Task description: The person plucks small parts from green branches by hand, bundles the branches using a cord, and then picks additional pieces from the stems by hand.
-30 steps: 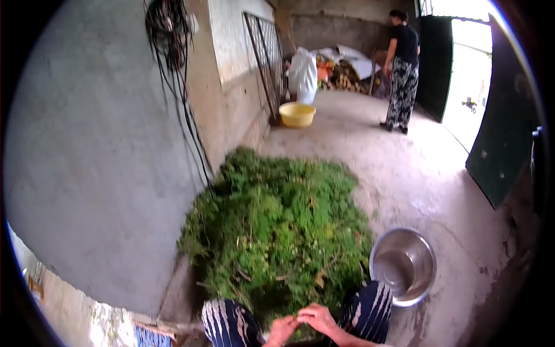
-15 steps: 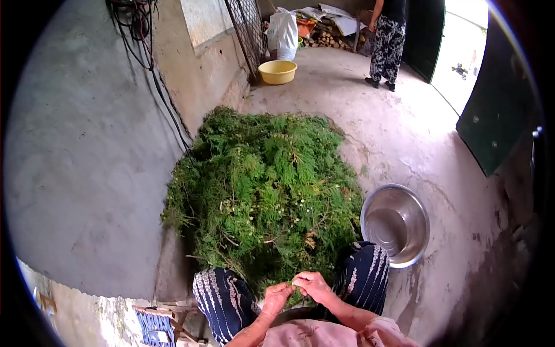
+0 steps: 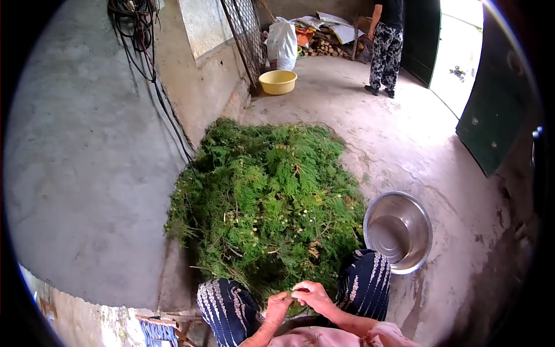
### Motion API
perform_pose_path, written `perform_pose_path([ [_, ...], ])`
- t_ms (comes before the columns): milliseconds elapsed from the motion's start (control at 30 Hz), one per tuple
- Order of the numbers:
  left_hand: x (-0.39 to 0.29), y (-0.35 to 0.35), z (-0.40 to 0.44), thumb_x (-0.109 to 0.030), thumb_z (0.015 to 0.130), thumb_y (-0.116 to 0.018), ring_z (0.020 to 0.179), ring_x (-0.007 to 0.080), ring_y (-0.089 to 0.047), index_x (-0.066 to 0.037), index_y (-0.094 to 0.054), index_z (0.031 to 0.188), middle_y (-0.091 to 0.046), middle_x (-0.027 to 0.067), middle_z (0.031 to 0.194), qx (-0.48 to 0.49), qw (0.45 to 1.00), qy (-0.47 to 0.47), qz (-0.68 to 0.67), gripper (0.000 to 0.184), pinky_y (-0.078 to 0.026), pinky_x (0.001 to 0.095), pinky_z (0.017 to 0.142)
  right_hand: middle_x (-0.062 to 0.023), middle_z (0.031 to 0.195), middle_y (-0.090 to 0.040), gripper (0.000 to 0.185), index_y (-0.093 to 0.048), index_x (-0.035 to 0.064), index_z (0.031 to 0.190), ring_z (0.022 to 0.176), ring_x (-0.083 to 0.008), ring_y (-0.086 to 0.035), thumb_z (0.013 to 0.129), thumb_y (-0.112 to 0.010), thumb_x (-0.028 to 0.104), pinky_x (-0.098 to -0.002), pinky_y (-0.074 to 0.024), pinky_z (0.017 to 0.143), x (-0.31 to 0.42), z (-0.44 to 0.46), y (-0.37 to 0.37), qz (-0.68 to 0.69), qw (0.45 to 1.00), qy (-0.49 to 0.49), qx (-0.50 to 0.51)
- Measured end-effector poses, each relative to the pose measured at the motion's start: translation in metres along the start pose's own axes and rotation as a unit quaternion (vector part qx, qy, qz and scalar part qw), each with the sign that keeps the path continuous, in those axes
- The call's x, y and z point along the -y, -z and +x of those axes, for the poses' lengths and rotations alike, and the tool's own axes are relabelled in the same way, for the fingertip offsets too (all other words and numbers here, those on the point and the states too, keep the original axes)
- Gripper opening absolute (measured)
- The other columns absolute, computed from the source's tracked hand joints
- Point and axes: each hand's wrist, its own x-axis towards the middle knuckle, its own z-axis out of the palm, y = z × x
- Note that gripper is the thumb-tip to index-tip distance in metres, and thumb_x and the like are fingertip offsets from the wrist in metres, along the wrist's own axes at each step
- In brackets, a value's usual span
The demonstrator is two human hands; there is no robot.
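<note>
A large heap of green conifer branches [image 3: 272,196], flat and scaly like cypress or arborvitae, with small pale cones, lies on the floor before my knees. At its near edge my left hand [image 3: 278,306] is closed in a pinch. Meeting it at the fingertips, my right hand [image 3: 313,294] is closed too. Between them is a small bit of green sprig, mostly hidden by the fingers. More greenery shows just below both hands, over my lap.
A steel basin [image 3: 398,232] stands right of the heap, by my right knee. Farther back are a yellow tub [image 3: 278,82], a white sack [image 3: 282,45] and stacked firewood [image 3: 330,47]. A person [image 3: 386,52] stands near the open door. Cables [image 3: 156,87] hang along the left wall.
The whole view has shifted slightly, so the heap and basins sit lower. My hands stay together at the fingertips, with only a slight change in finger position.
</note>
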Motion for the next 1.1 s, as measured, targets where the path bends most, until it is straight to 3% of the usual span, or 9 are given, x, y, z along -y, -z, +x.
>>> perform_pose_path([
  [500, -0.033, -0.007, -0.011, -0.016, 0.080, -0.058, 0.053, 0.0059, -0.041, 0.000, -0.059, 0.068, -0.050, -0.0020, 0.056, 0.009, 0.998, 0.034, -0.047, 0.020, -0.034, 0.0224, 0.050, -0.0039, 0.062, -0.056, 0.011, -0.060, -0.0027, 0.086, 0.050, -0.0097, -0.051, 0.079, -0.060, 0.006, -0.0224, -0.0422, 0.047, -0.007, -0.002, 0.004, 0.139, 0.990, 0.009, 0.036],
  [567, -0.049, -0.008, -0.017, -0.016, 0.079, -0.058, 0.053, 0.0064, -0.040, -0.001, -0.058, 0.069, -0.048, -0.0003, 0.055, -0.015, 0.989, -0.023, 0.144, 0.018, -0.035, 0.0252, 0.049, -0.0043, 0.065, -0.057, 0.012, -0.059, -0.0026, 0.087, 0.052, -0.0101, -0.052, 0.079, -0.059, 0.007, -0.0233, -0.0430, 0.048, -0.005, -0.004, 0.005, 0.121, 0.992, 0.017, 0.037],
  [667, -0.011, 0.002, -0.004, -0.010, 0.076, -0.055, 0.050, 0.0141, -0.038, -0.002, -0.056, 0.069, -0.046, 0.0062, 0.056, -0.002, 0.950, -0.181, 0.256, 0.010, -0.037, 0.0283, 0.049, -0.0022, 0.062, -0.053, 0.008, -0.056, 0.0014, 0.080, 0.049, -0.0089, -0.049, 0.079, -0.059, 0.009, -0.0227, -0.0398, 0.045, -0.002, -0.004, 0.005, 0.137, 0.988, 0.048, 0.053],
  [700, -0.029, -0.007, -0.008, -0.010, 0.076, -0.056, 0.049, 0.0148, -0.037, -0.001, -0.054, 0.067, -0.044, 0.0061, 0.055, -0.028, 0.961, -0.204, 0.184, 0.013, -0.036, 0.0298, 0.048, -0.0022, 0.063, -0.053, 0.009, -0.056, 0.0016, 0.083, 0.049, -0.0093, -0.049, 0.079, -0.058, 0.009, -0.0231, -0.0402, 0.045, -0.005, -0.001, 0.007, 0.129, 0.988, 0.061, 0.055],
  [733, -0.009, 0.001, -0.002, -0.012, 0.077, -0.057, 0.050, 0.0123, -0.035, -0.001, -0.053, 0.064, -0.043, 0.0048, 0.054, -0.044, 0.866, -0.339, 0.364, 0.018, -0.035, 0.0302, 0.046, -0.0025, 0.064, -0.054, 0.009, -0.056, 0.0009, 0.085, 0.049, -0.0101, -0.050, 0.081, -0.057, 0.008, -0.0236, -0.0408, 0.045, 0.005, -0.006, 0.004, 0.129, 0.991, 0.038, 0.030],
  [767, -0.030, -0.007, -0.010, -0.014, 0.079, -0.057, 0.050, 0.0098, -0.034, -0.001, -0.053, 0.062, -0.041, 0.0034, 0.051, -0.038, 0.962, -0.190, 0.192, 0.021, -0.032, 0.0295, 0.045, -0.0029, 0.065, -0.055, 0.008, -0.056, 0.0009, 0.087, 0.050, -0.0114, -0.051, 0.082, -0.057, 0.007, -0.0241, -0.0421, 0.047, -0.006, -0.001, 0.007, 0.245, 0.968, 0.001, 0.043],
  [833, -0.055, -0.012, -0.018, -0.017, 0.080, -0.059, 0.052, 0.0052, -0.034, -0.003, -0.052, 0.058, -0.042, -0.0030, 0.052, -0.045, 0.994, -0.015, 0.102, 0.027, -0.031, 0.0247, 0.046, -0.0040, 0.067, -0.056, 0.007, -0.057, 0.0008, 0.087, 0.052, -0.0127, -0.053, 0.083, -0.056, 0.006, -0.0250, -0.0433, 0.050, -0.006, -0.002, 0.006, 0.264, 0.964, -0.020, 0.029],
  [967, -0.028, -0.003, -0.007, -0.011, 0.081, -0.061, 0.052, 0.0035, -0.036, -0.006, -0.052, 0.057, -0.045, -0.0053, 0.056, 0.006, 0.997, -0.029, -0.068, 0.026, -0.029, 0.0208, 0.047, -0.0059, 0.071, -0.057, 0.009, -0.055, 0.0005, 0.090, 0.060, -0.0139, -0.055, 0.082, -0.054, 0.003, -0.0257, -0.0437, 0.055, -0.013, 0.006, 0.014, 0.338, 0.940, -0.003, 0.050],
  [1100, -0.035, -0.004, -0.009, -0.010, 0.079, -0.062, 0.052, 0.0029, -0.033, -0.006, -0.051, 0.059, -0.040, -0.0077, 0.056, 0.008, 0.998, -0.022, -0.058, 0.024, -0.029, 0.0203, 0.046, -0.0050, 0.075, -0.057, 0.012, -0.056, 0.0003, 0.093, 0.059, -0.0129, -0.054, 0.081, -0.054, 0.003, -0.0240, -0.0430, 0.054, -0.002, 0.007, 0.017, 0.356, 0.933, -0.015, 0.047],
])
